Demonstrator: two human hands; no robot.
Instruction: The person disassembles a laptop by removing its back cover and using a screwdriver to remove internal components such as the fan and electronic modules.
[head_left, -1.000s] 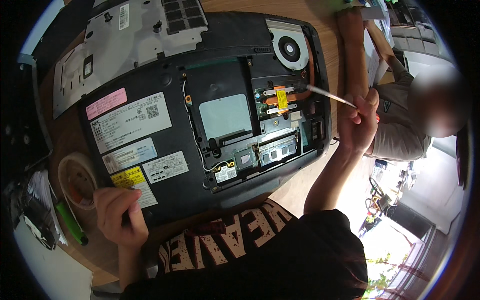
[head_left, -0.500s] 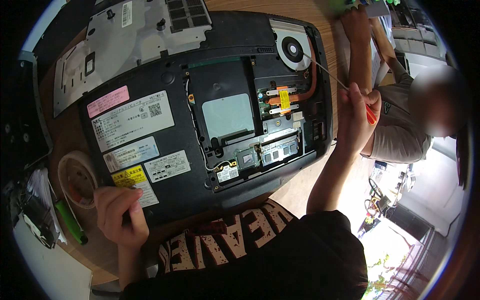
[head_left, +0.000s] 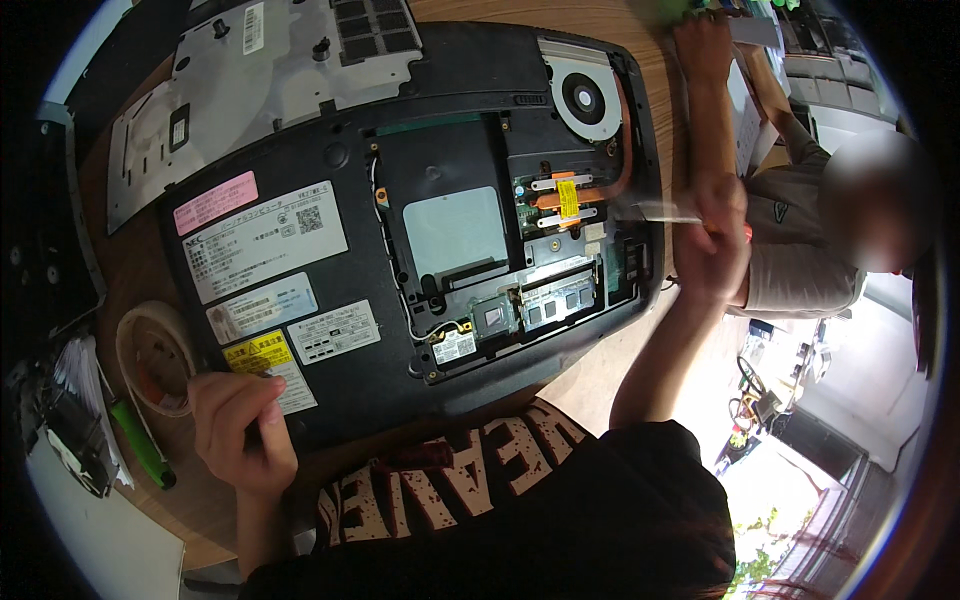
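A black laptop point(head_left: 400, 390) lies upside down in front of me with its inside uncovered. Its round cooling fan point(head_left: 585, 100) sits at the far right corner, and a copper heat pipe point(head_left: 627, 150) runs from there to a yellow-labelled heat sink point(head_left: 568, 200). My right hand point(head_left: 715, 250), smeared by motion, is closed round a screwdriver point(head_left: 650, 213) with a red handle; its blurred shaft points left over the laptop's right edge. At the near left corner, by a yellow label point(head_left: 255, 352), my left hand point(head_left: 240, 430) has its fingers curled and pinched. Whatever they hold is hidden.
A grey cover panel point(head_left: 270, 80) lies beyond the laptop. On the left stand a round, pale-rimmed container point(head_left: 155, 320) with small bits inside and a green-handled tool point(head_left: 140, 445). Across on the right, another person's hand point(head_left: 705, 45) rests near papers.
The screwdriver's tip has left the fan and swung toward me, down to the laptop's right edge. My right hand has turned with it. My left hand stays put.
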